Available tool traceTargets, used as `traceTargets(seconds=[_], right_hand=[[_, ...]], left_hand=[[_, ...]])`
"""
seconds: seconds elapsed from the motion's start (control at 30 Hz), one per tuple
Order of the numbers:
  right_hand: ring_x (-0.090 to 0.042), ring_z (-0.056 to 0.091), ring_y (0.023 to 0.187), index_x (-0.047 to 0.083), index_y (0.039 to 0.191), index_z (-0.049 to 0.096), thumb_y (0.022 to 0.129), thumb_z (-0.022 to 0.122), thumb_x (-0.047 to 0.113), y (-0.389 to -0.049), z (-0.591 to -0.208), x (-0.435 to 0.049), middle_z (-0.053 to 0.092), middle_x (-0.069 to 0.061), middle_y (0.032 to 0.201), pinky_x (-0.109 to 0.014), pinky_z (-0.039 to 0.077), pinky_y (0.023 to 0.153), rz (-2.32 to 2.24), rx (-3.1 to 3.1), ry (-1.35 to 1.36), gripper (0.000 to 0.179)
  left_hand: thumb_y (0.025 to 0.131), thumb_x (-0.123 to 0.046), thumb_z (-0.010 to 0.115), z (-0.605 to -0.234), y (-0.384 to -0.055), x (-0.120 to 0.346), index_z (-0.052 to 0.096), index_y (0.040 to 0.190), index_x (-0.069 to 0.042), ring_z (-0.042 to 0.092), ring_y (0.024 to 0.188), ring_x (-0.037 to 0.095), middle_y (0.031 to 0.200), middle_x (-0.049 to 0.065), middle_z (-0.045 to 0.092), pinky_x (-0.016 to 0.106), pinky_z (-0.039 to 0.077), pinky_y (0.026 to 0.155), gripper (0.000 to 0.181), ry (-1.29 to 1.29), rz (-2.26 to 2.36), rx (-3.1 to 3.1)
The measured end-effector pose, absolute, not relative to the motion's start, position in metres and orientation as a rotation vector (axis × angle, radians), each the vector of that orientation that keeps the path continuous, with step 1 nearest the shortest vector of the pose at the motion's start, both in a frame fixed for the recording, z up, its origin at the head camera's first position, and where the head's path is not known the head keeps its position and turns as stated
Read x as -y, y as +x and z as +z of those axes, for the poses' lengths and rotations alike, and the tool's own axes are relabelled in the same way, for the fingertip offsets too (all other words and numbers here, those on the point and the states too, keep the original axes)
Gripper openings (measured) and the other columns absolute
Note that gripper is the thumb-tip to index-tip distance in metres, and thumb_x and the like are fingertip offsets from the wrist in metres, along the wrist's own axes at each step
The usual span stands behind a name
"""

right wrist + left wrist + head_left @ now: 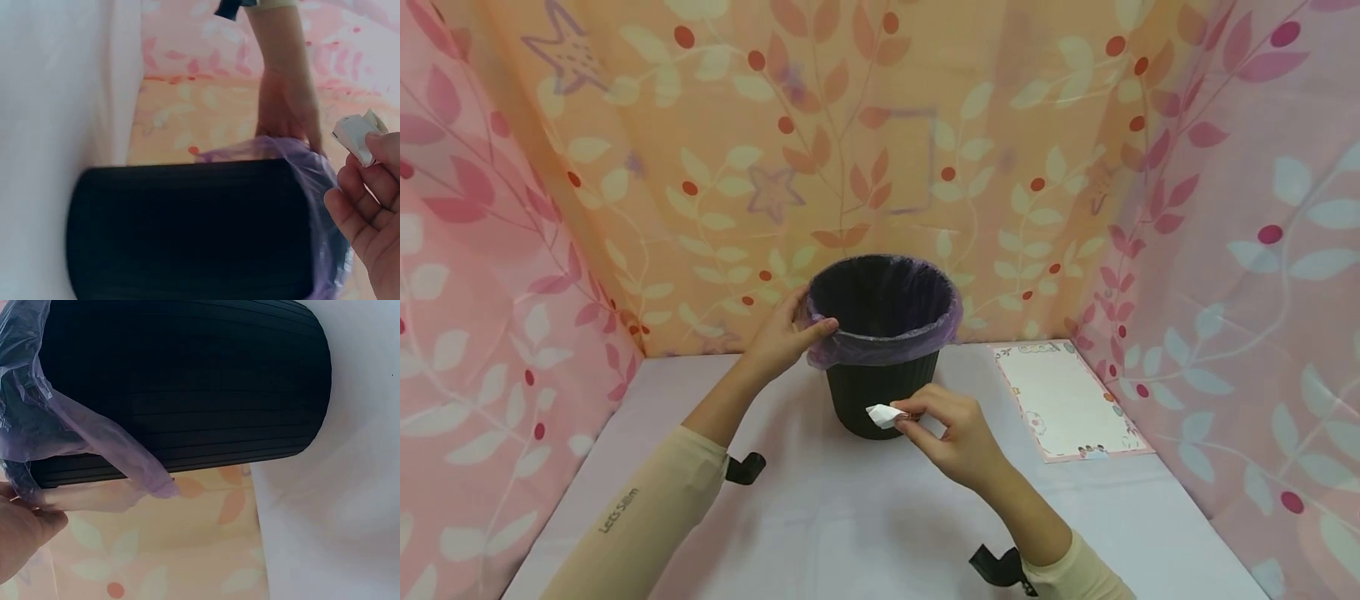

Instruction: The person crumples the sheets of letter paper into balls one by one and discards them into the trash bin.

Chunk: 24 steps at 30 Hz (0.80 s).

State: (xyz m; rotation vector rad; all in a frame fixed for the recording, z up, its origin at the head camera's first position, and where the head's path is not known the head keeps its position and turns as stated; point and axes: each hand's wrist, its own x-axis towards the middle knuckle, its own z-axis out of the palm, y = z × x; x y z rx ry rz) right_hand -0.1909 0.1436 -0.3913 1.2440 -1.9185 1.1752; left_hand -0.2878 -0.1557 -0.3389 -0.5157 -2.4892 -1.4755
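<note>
Closest to me, a beige sleeve [640, 517] leads to the left hand [778, 333], whose grip holds the purple bag [887, 350] at the rim of the black bin [868, 385]. The right hand [955, 433] has a narrow grip, pinching a crumpled white scrap [884, 415] in front of the bin, below its rim. So light a hold could let the scrap drop onto the worktop [835, 533]; a careless tug might drag the bag loose or tip the bin. The bag lines the bin, too dark inside to tell its contents.

Soft light, right-wrist view perhaps blurry
</note>
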Motion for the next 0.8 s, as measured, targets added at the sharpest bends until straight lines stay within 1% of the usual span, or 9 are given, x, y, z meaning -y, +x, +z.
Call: traceTargets(seconds=[0.1, 0.13, 0.27, 0.33, 0.37, 0.47, 0.6, 0.7, 0.8], right_hand=[[-0.011, 0.066, 0.08, 0.008, 0.106, 0.076, 0.083, 0.08, -0.005, -0.192, -0.377, -0.15, 0.073, 0.0, 0.091, -0.016, 0.055, 0.071, 1.149, 1.913, 1.262, 0.027], [-0.011, 0.066, 0.08, 0.008, 0.106, 0.076, 0.083, 0.08, -0.005, -0.194, -0.371, -0.152, 0.073, 0.0, 0.091, -0.018, 0.056, 0.071, 1.139, 1.912, 1.266, 0.027], [-0.011, 0.067, 0.082, 0.009, 0.106, 0.077, 0.083, 0.081, -0.002, -0.2, -0.347, -0.16, 0.073, 0.001, 0.091, -0.021, 0.056, 0.074, 1.079, 1.905, 1.279, 0.026], [-0.011, 0.067, 0.084, 0.009, 0.106, 0.077, 0.083, 0.081, -0.001, -0.203, -0.333, -0.163, 0.073, 0.003, 0.091, -0.021, 0.056, 0.077, 1.046, 1.912, 1.269, 0.025], [-0.011, 0.067, 0.084, 0.01, 0.105, 0.077, 0.083, 0.082, 0.0, -0.205, -0.326, -0.165, 0.073, 0.003, 0.09, -0.02, 0.055, 0.079, 1.036, 1.918, 1.268, 0.024], [-0.011, 0.068, 0.085, 0.01, 0.104, 0.078, 0.083, 0.082, 0.001, -0.211, -0.307, -0.169, 0.073, 0.003, 0.091, -0.02, 0.055, 0.081, 1.014, 1.932, 1.273, 0.023], [-0.01, 0.066, 0.082, 0.008, 0.103, 0.078, 0.083, 0.082, -0.002, -0.224, -0.282, -0.172, 0.073, 0.002, 0.09, -0.021, 0.056, 0.078, 0.998, 1.933, 1.296, 0.023], [-0.009, 0.064, 0.079, 0.007, 0.102, 0.079, 0.082, 0.082, -0.004, -0.234, -0.263, -0.173, 0.071, 0.001, 0.086, -0.02, 0.053, 0.073, 0.988, 1.927, 1.311, 0.023], [-0.01, 0.064, 0.078, 0.006, 0.101, 0.08, 0.082, 0.081, -0.006, -0.246, -0.245, -0.172, 0.072, 0.0, 0.085, -0.017, 0.052, 0.071, 0.986, 1.933, 1.325, 0.023]], left_hand=[[0.091, -0.043, 0.078, -0.339, -0.288, 0.156, 0.028, 0.161, -0.007, 0.032, 0.151, 0.031, 0.163, 0.015, 0.036, 0.053, 0.027, 0.124, 0.093, -0.504, -1.471, 2.516], [0.091, -0.044, 0.077, -0.338, -0.288, 0.156, 0.027, 0.161, -0.007, 0.031, 0.152, 0.031, 0.163, 0.015, 0.035, 0.052, 0.027, 0.124, 0.094, -0.5, -1.471, 2.523], [0.09, -0.049, 0.077, -0.335, -0.289, 0.158, 0.026, 0.162, -0.009, 0.033, 0.151, 0.03, 0.164, 0.013, 0.036, 0.052, 0.028, 0.123, 0.098, -0.479, -1.456, 2.544], [0.088, -0.053, 0.077, -0.333, -0.288, 0.159, 0.028, 0.162, -0.01, 0.034, 0.15, 0.03, 0.163, 0.012, 0.037, 0.053, 0.029, 0.123, 0.098, -0.467, -1.428, 2.551], [0.087, -0.055, 0.077, -0.332, -0.288, 0.159, 0.029, 0.162, -0.01, 0.034, 0.15, 0.03, 0.163, 0.012, 0.037, 0.053, 0.029, 0.123, 0.099, -0.46, -1.415, 2.557], [0.086, -0.058, 0.077, -0.332, -0.288, 0.16, 0.028, 0.162, -0.011, 0.033, 0.151, 0.03, 0.164, 0.012, 0.035, 0.053, 0.029, 0.123, 0.102, -0.443, -1.4, 2.574], [0.086, -0.058, 0.078, -0.332, -0.289, 0.161, 0.029, 0.162, -0.01, 0.035, 0.15, 0.029, 0.163, 0.012, 0.037, 0.052, 0.029, 0.123, 0.102, -0.435, -1.393, 2.59], [0.086, -0.057, 0.078, -0.333, -0.292, 0.161, 0.029, 0.162, -0.01, 0.036, 0.15, 0.029, 0.162, 0.012, 0.039, 0.053, 0.03, 0.123, 0.101, -0.444, -1.376, 2.596], [0.086, -0.057, 0.077, -0.333, -0.293, 0.161, 0.029, 0.161, -0.01, 0.037, 0.149, 0.03, 0.162, 0.012, 0.04, 0.054, 0.03, 0.122, 0.101, -0.445, -1.36, 2.604]])
